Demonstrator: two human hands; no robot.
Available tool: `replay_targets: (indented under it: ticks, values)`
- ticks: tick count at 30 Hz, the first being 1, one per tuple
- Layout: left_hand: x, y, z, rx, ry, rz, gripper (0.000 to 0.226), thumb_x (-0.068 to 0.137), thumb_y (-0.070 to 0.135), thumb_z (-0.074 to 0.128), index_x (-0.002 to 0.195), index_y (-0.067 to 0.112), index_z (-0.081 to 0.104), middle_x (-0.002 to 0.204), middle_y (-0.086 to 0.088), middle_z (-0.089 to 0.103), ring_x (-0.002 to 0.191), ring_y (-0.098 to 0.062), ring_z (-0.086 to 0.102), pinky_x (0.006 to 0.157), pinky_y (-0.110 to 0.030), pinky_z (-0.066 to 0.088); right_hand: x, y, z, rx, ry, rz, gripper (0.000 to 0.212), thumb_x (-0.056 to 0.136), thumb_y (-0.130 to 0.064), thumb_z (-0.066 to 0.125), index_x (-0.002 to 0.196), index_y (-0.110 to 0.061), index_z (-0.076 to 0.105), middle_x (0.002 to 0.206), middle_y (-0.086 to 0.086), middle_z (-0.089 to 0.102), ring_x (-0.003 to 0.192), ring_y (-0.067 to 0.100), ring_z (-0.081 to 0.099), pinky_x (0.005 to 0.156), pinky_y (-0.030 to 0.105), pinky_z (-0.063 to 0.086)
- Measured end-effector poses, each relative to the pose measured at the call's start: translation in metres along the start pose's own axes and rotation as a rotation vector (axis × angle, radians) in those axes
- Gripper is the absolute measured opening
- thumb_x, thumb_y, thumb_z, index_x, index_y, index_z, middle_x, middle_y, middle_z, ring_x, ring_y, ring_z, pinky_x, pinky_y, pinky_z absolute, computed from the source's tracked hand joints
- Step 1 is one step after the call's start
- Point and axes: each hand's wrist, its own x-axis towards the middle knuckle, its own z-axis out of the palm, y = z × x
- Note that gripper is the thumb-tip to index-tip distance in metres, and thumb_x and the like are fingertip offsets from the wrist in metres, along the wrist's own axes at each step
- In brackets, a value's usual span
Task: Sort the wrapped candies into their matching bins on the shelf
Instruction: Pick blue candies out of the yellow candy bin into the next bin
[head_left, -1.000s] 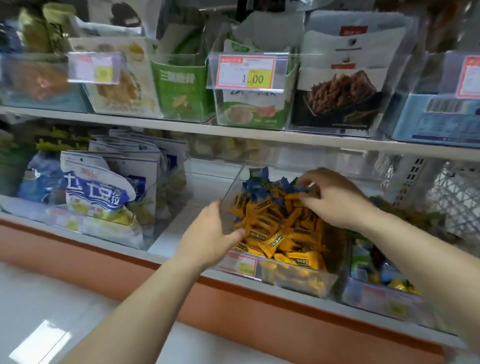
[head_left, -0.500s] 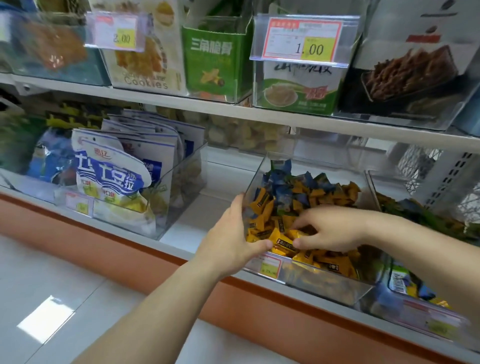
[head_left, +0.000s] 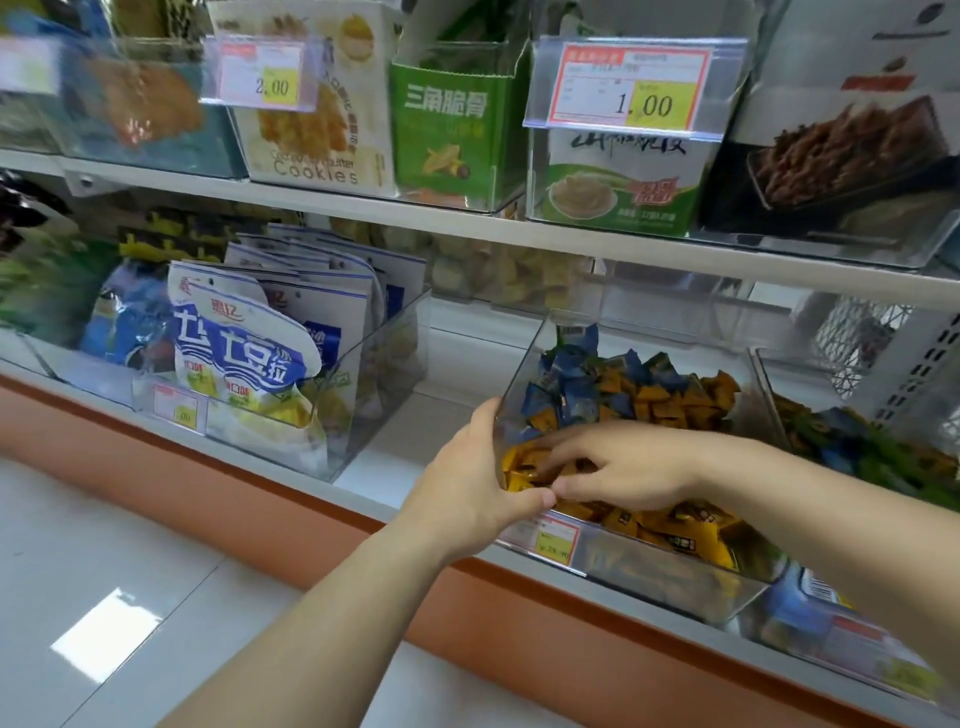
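A clear plastic bin (head_left: 670, 577) on the lower shelf holds a heap of yellow wrapped candies (head_left: 691, 525) at the front and blue wrapped candies (head_left: 566, 384) mixed in at the back left. My left hand (head_left: 472, 488) grips the bin's front left corner, thumb over the rim. My right hand (head_left: 618, 462) reaches into the front of the bin, its fingers curled down among the yellow candies; what the fingertips hold is hidden. To the right a second clear bin (head_left: 810, 639) holds green and blue wrapped candies (head_left: 857, 447).
A bin of white and blue snack bags (head_left: 239, 364) stands to the left, with a bare strip of white shelf (head_left: 405, 415) between it and the candy bin. The upper shelf (head_left: 467, 228) overhangs, carrying boxed snacks and price tags. Orange shelf front (head_left: 519, 618) runs below.
My right hand has moved from the back of the candy heap to the front left, next to my left hand. The view has moved closer and lower.
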Motion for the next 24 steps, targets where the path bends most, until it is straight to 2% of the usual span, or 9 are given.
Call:
replay_targets:
  ticks: [2, 4, 6, 9, 11, 14, 17, 21, 24]
  values:
    - [-0.001, 0.000, -0.001, -0.009, -0.020, -0.005, 0.115, 0.070, 0.055, 0.083, 0.156, 0.035, 0.010, 0.156, 0.005, 0.038, 0.139, -0.015, 0.040, 0.110, -0.035, 0.040, -0.007, 0.010, -0.014, 0.153, 0.084, 0.018, 0.030, 0.099, -0.043, 0.050, 0.127, -0.041, 0.061, 0.138, -0.016, 0.056, 0.123, 0.000, 0.052, 0.106, 0.028, 0.040]
    - [-0.002, 0.002, -0.001, -0.016, -0.027, -0.012, 0.114, 0.070, 0.055, 0.083, 0.156, 0.037, 0.009, 0.157, 0.005, 0.037, 0.139, -0.016, 0.040, 0.112, -0.039, 0.040, 0.000, 0.025, -0.029, 0.238, 0.362, 0.059, 0.025, 0.095, -0.040, 0.060, 0.119, -0.046, 0.062, 0.125, -0.019, 0.061, 0.114, 0.000, 0.056, 0.099, 0.030, 0.046]
    - [-0.002, 0.003, 0.000, -0.009, -0.024, -0.017, 0.114, 0.071, 0.055, 0.083, 0.156, 0.037, 0.009, 0.158, 0.005, 0.036, 0.140, -0.017, 0.040, 0.112, -0.040, 0.040, 0.017, 0.043, -0.036, 0.099, 0.527, 0.123, 0.049, 0.086, -0.043, 0.071, 0.132, -0.041, 0.054, 0.134, -0.008, 0.054, 0.122, 0.014, 0.051, 0.099, 0.035, 0.045]
    - [-0.003, 0.003, 0.001, 0.002, -0.019, -0.019, 0.114, 0.071, 0.056, 0.082, 0.155, 0.038, 0.008, 0.158, 0.006, 0.036, 0.140, -0.017, 0.040, 0.111, -0.039, 0.040, 0.048, 0.062, -0.031, -0.001, 0.343, 0.207, 0.101, 0.074, -0.058, 0.078, 0.155, -0.030, 0.025, 0.158, 0.005, 0.029, 0.142, 0.027, 0.032, 0.113, 0.041, 0.033]
    - [-0.003, 0.002, 0.001, 0.000, -0.014, -0.024, 0.113, 0.071, 0.056, 0.082, 0.155, 0.040, 0.008, 0.156, 0.007, 0.037, 0.139, -0.017, 0.042, 0.110, -0.039, 0.042, 0.065, 0.070, -0.022, -0.014, 0.257, 0.251, 0.113, 0.070, -0.070, 0.073, 0.157, -0.035, 0.011, 0.163, 0.003, 0.018, 0.145, 0.029, 0.029, 0.112, 0.040, 0.032]
    - [-0.002, 0.002, 0.001, 0.003, -0.022, -0.032, 0.113, 0.071, 0.057, 0.082, 0.154, 0.041, 0.007, 0.156, 0.007, 0.038, 0.137, -0.017, 0.043, 0.109, -0.040, 0.043, 0.079, 0.075, -0.014, -0.092, 0.299, 0.242, 0.098, 0.069, -0.077, 0.068, 0.150, -0.042, 0.027, 0.155, 0.003, 0.029, 0.129, 0.028, 0.046, 0.087, 0.031, 0.040]
    - [0.000, 0.002, 0.000, 0.018, -0.030, -0.027, 0.114, 0.070, 0.058, 0.081, 0.154, 0.040, 0.007, 0.157, 0.006, 0.036, 0.139, -0.017, 0.041, 0.110, -0.040, 0.042, 0.079, 0.072, -0.017, -0.160, 0.360, 0.194, 0.066, 0.075, -0.071, 0.069, 0.129, -0.038, 0.050, 0.127, 0.000, 0.050, 0.102, 0.019, 0.051, 0.064, 0.028, 0.030]
    - [0.001, 0.005, -0.002, 0.037, -0.032, -0.030, 0.115, 0.070, 0.057, 0.082, 0.155, 0.036, 0.008, 0.156, 0.003, 0.038, 0.138, -0.018, 0.042, 0.109, -0.037, 0.042, 0.066, 0.069, -0.030, -0.077, 0.440, 0.145, 0.040, 0.079, -0.053, 0.075, 0.112, -0.035, 0.060, 0.103, -0.007, 0.055, 0.090, 0.014, 0.049, 0.058, 0.022, 0.030]
    - [0.002, 0.009, -0.007, 0.057, -0.019, -0.053, 0.112, 0.071, 0.056, 0.082, 0.156, 0.030, 0.014, 0.154, 0.002, 0.040, 0.135, -0.020, 0.046, 0.108, -0.041, 0.043, 0.046, 0.069, -0.039, 0.143, 0.603, 0.136, 0.029, 0.077, -0.044, 0.080, 0.097, -0.036, 0.061, 0.101, -0.007, 0.060, 0.092, 0.016, 0.057, 0.064, 0.024, 0.037]
